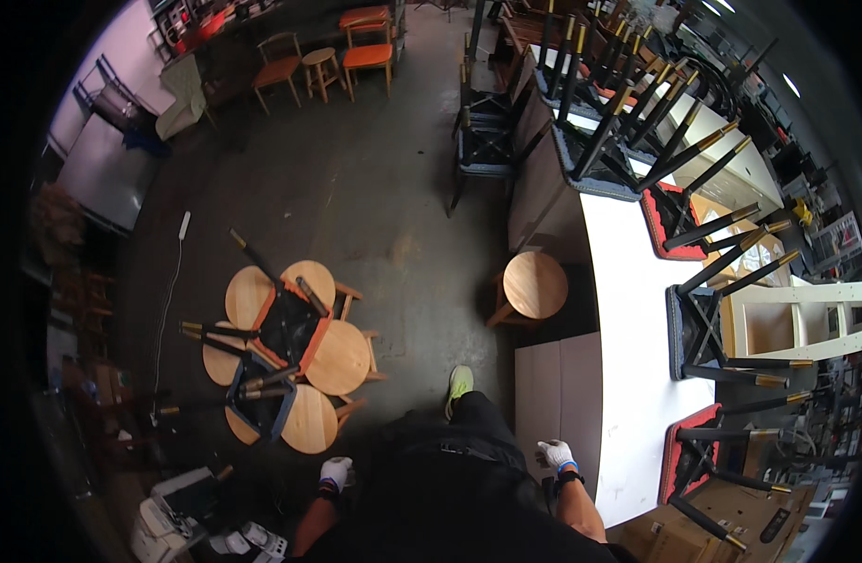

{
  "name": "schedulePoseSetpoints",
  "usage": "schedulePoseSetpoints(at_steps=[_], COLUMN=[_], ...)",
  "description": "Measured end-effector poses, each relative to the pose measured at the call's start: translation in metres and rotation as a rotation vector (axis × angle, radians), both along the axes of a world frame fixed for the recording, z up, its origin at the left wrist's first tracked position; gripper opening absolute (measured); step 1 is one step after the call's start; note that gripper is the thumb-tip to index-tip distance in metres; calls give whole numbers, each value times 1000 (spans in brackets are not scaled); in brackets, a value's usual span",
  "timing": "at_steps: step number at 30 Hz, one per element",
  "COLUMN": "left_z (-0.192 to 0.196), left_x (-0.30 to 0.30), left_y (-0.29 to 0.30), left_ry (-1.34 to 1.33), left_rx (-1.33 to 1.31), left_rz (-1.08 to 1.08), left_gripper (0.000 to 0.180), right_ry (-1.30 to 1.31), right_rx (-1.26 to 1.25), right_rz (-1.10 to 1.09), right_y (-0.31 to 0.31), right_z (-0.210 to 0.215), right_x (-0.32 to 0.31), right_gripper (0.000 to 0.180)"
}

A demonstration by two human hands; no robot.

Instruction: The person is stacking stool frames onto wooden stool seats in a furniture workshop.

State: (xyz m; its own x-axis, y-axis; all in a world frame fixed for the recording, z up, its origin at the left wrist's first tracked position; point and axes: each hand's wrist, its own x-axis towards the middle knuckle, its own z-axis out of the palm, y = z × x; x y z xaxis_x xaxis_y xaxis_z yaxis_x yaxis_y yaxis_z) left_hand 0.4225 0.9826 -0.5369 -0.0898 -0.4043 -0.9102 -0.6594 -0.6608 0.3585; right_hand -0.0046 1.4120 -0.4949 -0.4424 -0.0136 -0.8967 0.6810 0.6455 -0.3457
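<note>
My left hand (336, 472), in a white glove with a dark band at the wrist, hangs low beside my body with nothing in it. Its loosely bent fingers look apart. Nearest to it is a cluster of round wooden stools (310, 418), with a red-edged upturned chair (300, 330) and a blue-edged one (263, 398) lying on top. My right hand (557, 455), also white-gloved, hangs empty with fingers loosely spread. It is close to a long white-topped table (623, 413) and its pale side panel (555, 389), seemingly without touching.
A lone round stool (535, 285) stands against the table's side. Several upturned chairs (695, 328) rest on the table, legs sticking out. Dark chairs (485, 150) stand farther along. A white power strip (184, 225) and its cord lie on the left floor. Orange-seated chairs (368, 56) stand at the back.
</note>
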Motion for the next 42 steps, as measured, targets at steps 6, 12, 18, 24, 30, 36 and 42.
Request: schedulePoseSetpoints(at_steps=[6, 12, 18, 24, 30, 36, 42], left_z=[39, 73, 80, 94, 147, 193, 192], left_x=[-97, -196, -276, -380, -482, -570, -612], left_y=[-16, -60, -133, -234, -332, -421, -503], left_ry=[69, 80, 224, 408, 512, 695, 719], left_rx=[-65, -213, -455, -845, -707, -599, -542], left_rz=[-2, -44, -143, -376, -206, -97, 8], left_gripper=[17, 16, 28, 27, 31, 28, 27], right_ry=[-16, 305, 364, 110, 391, 708, 803], right_rx=[0, -102, -230, -84, -138, -291, -365], right_rz=[261, 444, 437, 420, 306, 257, 237], right_y=[-37, -120, -208, -251, -343, -470, -606], right_z=[-25, -69, -45, -51, 13, 37, 82], right_x=[-84, -186, -243, -275, -316, -392, -464], right_gripper=[42, 38, 30, 34, 26, 23, 23])
